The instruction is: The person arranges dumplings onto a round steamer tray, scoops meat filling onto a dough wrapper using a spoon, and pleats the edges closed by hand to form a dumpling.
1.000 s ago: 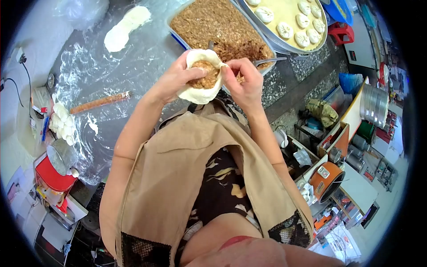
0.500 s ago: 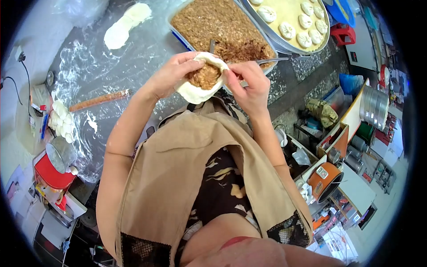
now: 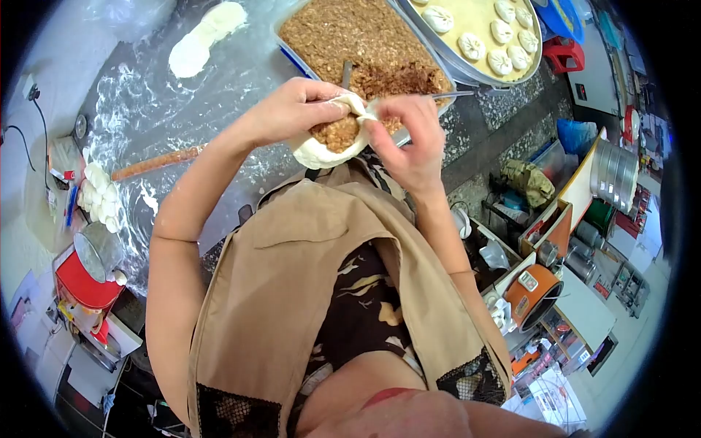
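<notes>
A round dough wrapper with brown meat filling in it is held up in front of the apron. My left hand cups its left side, with the thumb over the rim by the filling. My right hand pinches the wrapper's right edge between thumb and fingers, where the dough is gathered into a small fold; the fingers are slightly blurred. Just behind my hands stands a plastic tub of filling, scooped out at its near end, with a metal utensil stuck in it.
Pleated buns sit on a round steamer tray at the upper right. Flattened dough rounds lie on the floured table. A rolling pin and small dough pieces are at the left.
The wrapper's far rim has been drawn inward and gathered, covering part of the filling. My left elbow has swung outward to the left, and my left hand has tipped further over the dough.
</notes>
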{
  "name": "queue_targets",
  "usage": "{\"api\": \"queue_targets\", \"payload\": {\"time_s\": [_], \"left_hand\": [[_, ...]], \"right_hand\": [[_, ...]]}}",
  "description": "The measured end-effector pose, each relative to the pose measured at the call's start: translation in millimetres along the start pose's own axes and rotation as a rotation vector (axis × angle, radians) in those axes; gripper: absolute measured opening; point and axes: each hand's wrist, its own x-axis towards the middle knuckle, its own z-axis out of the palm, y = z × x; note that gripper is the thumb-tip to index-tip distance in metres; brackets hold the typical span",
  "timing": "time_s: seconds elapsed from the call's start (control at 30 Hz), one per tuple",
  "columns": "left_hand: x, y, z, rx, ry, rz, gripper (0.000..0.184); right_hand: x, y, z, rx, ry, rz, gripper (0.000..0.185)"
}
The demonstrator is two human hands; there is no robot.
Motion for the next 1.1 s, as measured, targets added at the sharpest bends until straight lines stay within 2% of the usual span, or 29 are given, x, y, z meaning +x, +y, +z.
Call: {"api": "queue_targets", "payload": {"time_s": [0.17,0.33,0.4,0.47,0.53,0.57,0.63,0.67,0.7,0.77,0.8,0.83,0.9,0.97,1.03,1.1], "left_hand": [[1,9,-3,0.102,-0.140,-0.019,0.033],[3,18,-2,0.269,-0.204,-0.036,0.029],[4,15,-1,0.296,-0.114,0.129,0.037],[4,21,-4,0.313,-0.158,0.076,0.043],[2,36,-6,0.371,-0.250,-0.021,0.055],[0,37,-7,0.373,-0.247,-0.017,0.055],[-16,35,-11,-0.104,-0.044,0.133,0.059],[-23,24,-6,-0.354,0.019,0.181,0.068],[-21,-7,9,-0.837,-0.086,0.395,0.076],[-20,-24,50,-1.017,0.188,0.390,0.082],[-18,-26,59,-1.003,0.160,0.427,0.076],[-15,-26,65,-1.004,0.297,0.373,0.061],[-12,-19,66,-0.832,0.417,0.284,0.048],[-12,-13,64,-0.806,0.433,0.305,0.044],[-11,-13,64,-0.780,0.442,0.312,0.040],[-7,-17,64,-0.739,0.506,0.297,0.037]], "right_hand": [[-10,-2,-4,-0.014,-0.028,-0.015,0.011],[-5,2,-2,-0.019,-0.061,-0.055,0.012],[-6,-1,-6,0.008,-0.062,-0.036,0.012],[-3,-9,-3,0.037,-0.004,0.005,0.011],[-5,-5,-3,0.051,-0.034,0.031,0.011],[-4,-3,-5,0.067,-0.061,0.035,0.011],[-12,-4,-8,0.298,0.030,0.249,0.010],[-16,0,-3,0.462,0.091,0.354,0.010],[-20,2,1,0.624,0.157,0.464,0.009],[-21,-1,7,0.679,0.182,0.510,0.009],[-22,-2,9,0.738,0.187,0.545,0.009],[-23,-2,8,0.736,0.176,0.553,0.009],[-19,1,6,0.462,0.078,0.384,0.009],[-7,-5,0,0.398,0.063,0.431,0.009],[2,-7,-4,0.157,0.022,0.283,0.010],[-2,-7,-2,0.170,0.032,0.272,0.009]]}}
